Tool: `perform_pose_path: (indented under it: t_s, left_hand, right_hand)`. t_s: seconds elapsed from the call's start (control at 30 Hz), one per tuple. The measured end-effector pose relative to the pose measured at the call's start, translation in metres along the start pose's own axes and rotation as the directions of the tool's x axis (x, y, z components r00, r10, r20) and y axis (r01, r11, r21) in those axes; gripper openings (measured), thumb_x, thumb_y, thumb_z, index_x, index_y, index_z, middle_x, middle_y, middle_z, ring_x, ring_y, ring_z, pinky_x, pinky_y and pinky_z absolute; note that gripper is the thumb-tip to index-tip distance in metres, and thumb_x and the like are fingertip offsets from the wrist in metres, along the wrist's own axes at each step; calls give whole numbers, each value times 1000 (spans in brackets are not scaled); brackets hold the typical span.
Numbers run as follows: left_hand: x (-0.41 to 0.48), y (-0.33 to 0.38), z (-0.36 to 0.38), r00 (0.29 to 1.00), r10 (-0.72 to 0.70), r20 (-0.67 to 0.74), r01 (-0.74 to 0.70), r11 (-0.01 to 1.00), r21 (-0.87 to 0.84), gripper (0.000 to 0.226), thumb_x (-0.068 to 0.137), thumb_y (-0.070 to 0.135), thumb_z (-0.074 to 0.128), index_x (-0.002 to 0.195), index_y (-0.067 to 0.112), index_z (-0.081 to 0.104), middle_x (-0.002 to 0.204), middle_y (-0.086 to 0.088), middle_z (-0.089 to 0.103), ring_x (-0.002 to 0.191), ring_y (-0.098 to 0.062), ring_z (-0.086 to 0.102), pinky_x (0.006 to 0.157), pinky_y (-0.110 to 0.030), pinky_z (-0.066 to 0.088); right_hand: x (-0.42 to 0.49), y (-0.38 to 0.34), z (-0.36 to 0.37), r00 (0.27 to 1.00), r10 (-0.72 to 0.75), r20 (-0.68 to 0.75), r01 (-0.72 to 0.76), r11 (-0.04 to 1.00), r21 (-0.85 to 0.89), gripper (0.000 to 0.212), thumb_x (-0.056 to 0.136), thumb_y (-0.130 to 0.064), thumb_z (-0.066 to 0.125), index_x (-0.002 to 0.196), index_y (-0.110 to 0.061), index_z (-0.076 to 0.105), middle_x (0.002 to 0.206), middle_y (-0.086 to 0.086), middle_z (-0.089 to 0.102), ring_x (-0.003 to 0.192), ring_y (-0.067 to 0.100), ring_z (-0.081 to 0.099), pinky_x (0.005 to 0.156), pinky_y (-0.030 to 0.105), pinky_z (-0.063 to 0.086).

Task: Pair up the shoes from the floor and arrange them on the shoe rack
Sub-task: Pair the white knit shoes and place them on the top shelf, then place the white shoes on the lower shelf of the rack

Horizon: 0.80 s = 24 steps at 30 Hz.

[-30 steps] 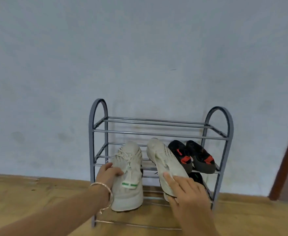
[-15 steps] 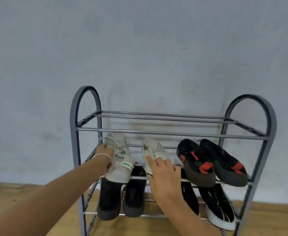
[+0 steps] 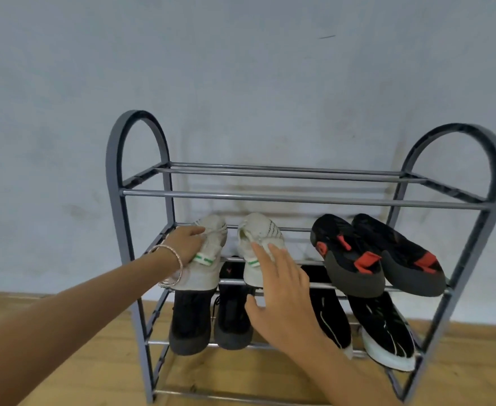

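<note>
The single head-worn camera looks forward and slightly down, close to the shoe rack point(image 3: 299, 199).

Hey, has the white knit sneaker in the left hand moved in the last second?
Yes. The white knit sneaker went up and back onto the middle shelf of the grey metal rack.

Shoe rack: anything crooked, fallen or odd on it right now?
Nothing stands out. The white shoes sit side by side on the middle shelf, left hand holding one, right hand resting on the other. The black and red pair lies beside them, dark pairs below. None has tipped.
</note>
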State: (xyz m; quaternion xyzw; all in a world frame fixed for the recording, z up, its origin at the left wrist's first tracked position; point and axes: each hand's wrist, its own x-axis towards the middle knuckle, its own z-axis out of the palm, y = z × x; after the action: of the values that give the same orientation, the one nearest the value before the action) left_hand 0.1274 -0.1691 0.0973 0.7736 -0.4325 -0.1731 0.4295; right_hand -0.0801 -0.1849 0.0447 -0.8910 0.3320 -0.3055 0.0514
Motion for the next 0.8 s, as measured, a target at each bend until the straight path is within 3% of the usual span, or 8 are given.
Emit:
perform_pose_path:
  t_s: [0.1,0.2,0.37,0.53,0.67,0.8]
  left_hand:
    - [-19,6,-5,993,116,10,-116,993,8,35,97,17,38,128,11,53,134,-8,51,114,-18,49,90,-21,34]
    - [-44,9,-11,970,240,27,-241,970,16,34,99,22,35,127,16,54,132,-3,52,110,-11,45,92,-22,33]
    - [-85,2,-22,913,407,27,-407,902,145,33,97,20,40,128,17,52,138,-5,48,126,-18,43,101,-25,32]
    - [-141,-18,4,732,680,-46,-655,720,227,34,85,8,44,117,3,56,127,-16,46,125,-20,39,107,-18,25]
    - [-198,-44,62,697,715,44,-715,691,102,32,83,6,48,114,3,58,119,-1,41,120,-10,39,106,-20,27]
    - [-256,-78,136,733,638,239,-637,766,-90,35,80,2,51,110,17,57,123,1,45,120,6,35,103,-9,24]
  right_hand:
    - [-5,-8,-7,1000,-7,18,6,1000,7,77,88,-28,46,147,-35,-2,157,-4,-5,144,18,-13,118,43,1]
    - [-12,-14,-14,1000,3,-18,-2,999,53,72,86,-25,50,148,-30,11,157,0,3,145,20,-6,117,46,7]
    - [-39,-24,-31,998,65,-8,-64,993,97,66,84,-21,55,144,-21,26,155,8,14,143,27,9,114,49,14]
    - [-106,-23,-31,989,149,13,-148,968,201,60,82,-17,56,139,-18,37,150,10,25,138,28,20,111,44,20]
    - [-192,-16,-9,968,210,138,-242,924,295,60,82,-14,56,139,-21,36,151,5,22,139,20,17,112,41,17]
    - [-274,2,11,914,309,264,-382,875,297,57,84,-20,50,140,-17,36,152,6,23,139,22,20,112,45,21]
